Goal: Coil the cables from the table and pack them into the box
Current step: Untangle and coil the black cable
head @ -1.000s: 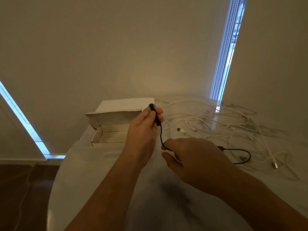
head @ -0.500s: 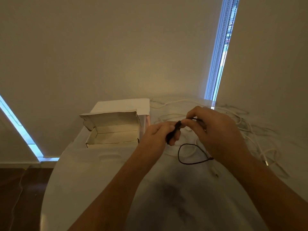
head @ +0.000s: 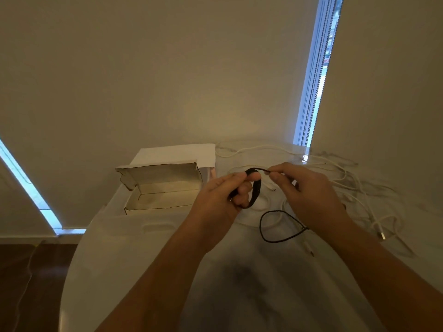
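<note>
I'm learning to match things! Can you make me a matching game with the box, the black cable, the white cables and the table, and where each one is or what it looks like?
Things:
1. box
2. black cable
3. white cables
4. table

Clues:
A. lying loose in a tangle on the table
B. held in both hands, being wound into a loop
C. open, lid up, nothing seen inside
D. white, with everything resting on it

Pairs: 1-C, 2-B, 3-A, 4-D

The left hand holds the loop; the right hand feeds the cable.
</note>
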A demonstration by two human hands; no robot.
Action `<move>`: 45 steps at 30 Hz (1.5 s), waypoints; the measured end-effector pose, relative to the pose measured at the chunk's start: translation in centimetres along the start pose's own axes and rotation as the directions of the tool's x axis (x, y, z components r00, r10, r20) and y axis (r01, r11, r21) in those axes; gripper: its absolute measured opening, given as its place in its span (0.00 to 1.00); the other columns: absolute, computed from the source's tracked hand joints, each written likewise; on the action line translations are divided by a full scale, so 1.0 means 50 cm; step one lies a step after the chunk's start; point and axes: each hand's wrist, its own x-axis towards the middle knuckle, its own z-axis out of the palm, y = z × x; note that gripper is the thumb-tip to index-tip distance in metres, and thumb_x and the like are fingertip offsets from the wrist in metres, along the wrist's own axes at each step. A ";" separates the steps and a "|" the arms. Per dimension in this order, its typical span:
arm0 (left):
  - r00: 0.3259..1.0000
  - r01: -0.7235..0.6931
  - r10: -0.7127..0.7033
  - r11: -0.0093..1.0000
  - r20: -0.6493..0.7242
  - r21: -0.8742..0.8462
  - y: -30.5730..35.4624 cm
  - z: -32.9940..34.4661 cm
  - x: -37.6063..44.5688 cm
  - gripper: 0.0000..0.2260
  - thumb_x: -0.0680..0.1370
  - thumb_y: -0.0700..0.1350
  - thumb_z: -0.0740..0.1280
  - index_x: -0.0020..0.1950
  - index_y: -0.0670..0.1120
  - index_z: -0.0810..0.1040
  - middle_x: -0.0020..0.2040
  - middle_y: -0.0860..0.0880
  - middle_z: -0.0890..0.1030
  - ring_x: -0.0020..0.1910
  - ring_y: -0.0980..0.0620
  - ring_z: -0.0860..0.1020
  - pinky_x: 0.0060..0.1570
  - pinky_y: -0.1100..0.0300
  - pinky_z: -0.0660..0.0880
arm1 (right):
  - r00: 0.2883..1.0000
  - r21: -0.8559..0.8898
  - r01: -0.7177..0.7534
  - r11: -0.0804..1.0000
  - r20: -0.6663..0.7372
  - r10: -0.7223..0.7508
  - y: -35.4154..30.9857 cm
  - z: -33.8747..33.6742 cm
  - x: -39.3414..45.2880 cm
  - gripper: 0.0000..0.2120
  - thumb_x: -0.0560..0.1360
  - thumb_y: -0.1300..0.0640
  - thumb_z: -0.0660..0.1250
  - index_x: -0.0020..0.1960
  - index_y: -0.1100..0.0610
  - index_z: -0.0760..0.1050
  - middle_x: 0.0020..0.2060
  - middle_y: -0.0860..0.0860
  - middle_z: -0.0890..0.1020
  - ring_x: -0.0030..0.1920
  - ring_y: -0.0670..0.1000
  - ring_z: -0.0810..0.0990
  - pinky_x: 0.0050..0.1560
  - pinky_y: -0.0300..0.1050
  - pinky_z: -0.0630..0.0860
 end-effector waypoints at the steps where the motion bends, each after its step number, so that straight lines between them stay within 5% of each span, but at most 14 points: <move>1: 1.000 0.004 -0.005 0.999 -0.002 -0.041 0.002 -0.001 0.001 0.14 0.82 0.42 0.60 0.55 0.36 0.83 0.35 0.49 0.71 0.32 0.56 0.66 0.38 0.61 0.64 | 1.000 0.005 -0.011 1.000 0.023 0.010 -0.002 0.002 -0.002 0.09 0.80 0.49 0.62 0.54 0.46 0.80 0.41 0.41 0.81 0.44 0.33 0.75 0.40 0.23 0.66; 7: 0.998 -0.054 0.046 0.980 -0.049 -0.190 0.015 -0.017 0.011 0.16 0.84 0.44 0.57 0.63 0.36 0.77 0.36 0.51 0.71 0.32 0.57 0.66 0.40 0.61 0.67 | 0.975 -0.036 -0.038 0.999 0.219 0.045 -0.008 0.018 -0.012 0.12 0.82 0.47 0.58 0.59 0.43 0.79 0.46 0.42 0.83 0.43 0.40 0.77 0.43 0.26 0.69; 10: 0.993 -0.089 0.071 0.975 -0.094 -0.205 0.015 -0.018 0.011 0.17 0.84 0.43 0.55 0.66 0.34 0.74 0.38 0.50 0.73 0.33 0.56 0.67 0.41 0.62 0.69 | 0.950 -0.105 0.015 0.994 0.311 0.018 -0.021 0.029 -0.019 0.15 0.82 0.45 0.55 0.61 0.45 0.78 0.41 0.47 0.83 0.38 0.44 0.78 0.40 0.36 0.73; 17: 0.970 -0.195 0.134 0.929 -0.205 -0.315 0.015 -0.024 0.016 0.15 0.83 0.39 0.57 0.66 0.33 0.73 0.44 0.45 0.77 0.38 0.54 0.73 0.46 0.62 0.74 | 0.888 -0.130 0.045 0.990 0.460 0.020 -0.056 0.040 -0.038 0.18 0.83 0.46 0.53 0.70 0.46 0.69 0.36 0.44 0.75 0.36 0.43 0.74 0.38 0.39 0.71; 25: 0.924 -0.289 0.193 0.918 -0.330 -0.271 0.024 -0.046 0.025 0.11 0.83 0.35 0.57 0.61 0.35 0.75 0.47 0.44 0.79 0.41 0.52 0.75 0.53 0.58 0.74 | 0.851 -0.148 0.180 0.972 0.518 -0.079 -0.084 0.021 -0.048 0.17 0.82 0.41 0.54 0.63 0.43 0.75 0.32 0.41 0.74 0.33 0.41 0.73 0.34 0.34 0.64; 28: 0.899 -0.273 0.210 0.955 -0.385 -0.117 0.019 -0.050 0.026 0.11 0.83 0.35 0.58 0.60 0.36 0.77 0.48 0.44 0.79 0.44 0.50 0.75 0.59 0.52 0.71 | 0.819 -0.121 0.267 0.956 0.551 -0.159 -0.106 0.011 -0.052 0.17 0.81 0.40 0.54 0.61 0.43 0.77 0.35 0.42 0.79 0.34 0.41 0.75 0.35 0.33 0.64; 32: 0.898 -0.183 0.256 0.957 -0.357 0.227 0.009 -0.031 0.019 0.13 0.83 0.36 0.58 0.48 0.43 0.81 0.45 0.46 0.82 0.45 0.52 0.78 0.58 0.53 0.74 | 0.853 -0.074 0.308 0.948 0.463 -0.241 -0.124 0.002 -0.051 0.11 0.82 0.43 0.56 0.48 0.44 0.75 0.29 0.43 0.75 0.31 0.42 0.73 0.33 0.33 0.63; 37: 0.962 -0.107 0.226 0.828 -0.154 0.550 -0.007 -0.021 0.014 0.15 0.83 0.41 0.59 0.47 0.53 0.84 0.45 0.46 0.84 0.48 0.47 0.81 0.57 0.51 0.77 | 0.944 -0.103 0.284 0.953 0.203 -0.259 -0.098 -0.017 -0.031 0.10 0.82 0.44 0.57 0.53 0.43 0.76 0.34 0.40 0.78 0.33 0.42 0.74 0.35 0.36 0.68; 41: 0.982 -0.066 0.156 0.813 -0.108 0.578 -0.007 -0.007 0.004 0.14 0.84 0.44 0.57 0.51 0.43 0.82 0.39 0.48 0.81 0.40 0.50 0.77 0.47 0.55 0.75 | 0.984 -0.159 0.179 0.971 0.044 -0.174 -0.061 -0.032 -0.009 0.10 0.79 0.42 0.60 0.51 0.44 0.77 0.35 0.40 0.79 0.34 0.41 0.75 0.34 0.39 0.70; 45: 0.990 -0.098 0.138 0.770 -0.014 0.630 -0.008 0.001 -0.002 0.14 0.84 0.47 0.60 0.48 0.44 0.83 0.34 0.51 0.77 0.35 0.56 0.73 0.38 0.64 0.72 | 0.993 -0.126 0.114 0.985 0.018 -0.112 -0.027 -0.028 0.001 0.09 0.77 0.42 0.63 0.51 0.44 0.79 0.41 0.43 0.81 0.41 0.44 0.78 0.41 0.49 0.78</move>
